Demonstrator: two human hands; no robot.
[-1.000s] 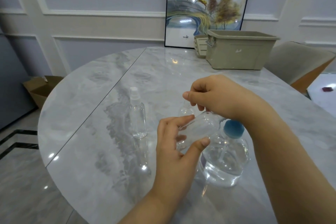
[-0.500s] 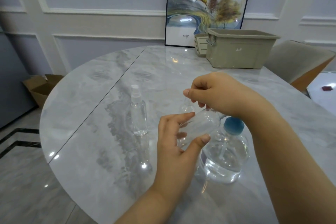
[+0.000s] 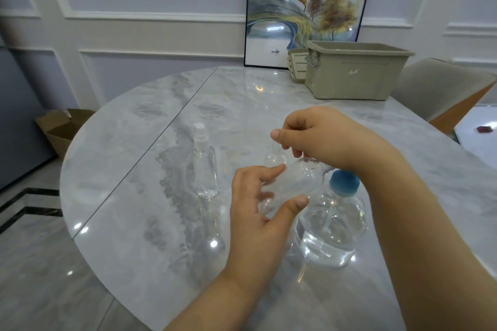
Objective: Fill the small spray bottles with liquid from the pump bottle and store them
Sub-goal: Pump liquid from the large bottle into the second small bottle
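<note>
My left hand (image 3: 258,212) holds a small clear spray bottle (image 3: 293,183) tilted above the table, between thumb and fingers. My right hand (image 3: 325,134) curls over the upper end of that bottle, and its fingers hide the top. Just right of the hands, under my right wrist, stands the large clear pump bottle (image 3: 333,228) with a blue collar, partly full of liquid. A second small spray bottle (image 3: 205,166) with a white sprayer stands upright to the left. Another small clear bottle (image 3: 275,159) peeks out behind my fingers.
A beige storage box (image 3: 355,75) with no lid on it stands at the back right of the marble table (image 3: 139,142), with a small basket (image 3: 295,67) beside it. A framed picture leans on the wall. A chair (image 3: 443,88) is at the right, and a cardboard box (image 3: 61,126) lies on the floor at the left.
Both hands stay on the tilted small bottle in nearly the same place. Only the view has shifted a little.
</note>
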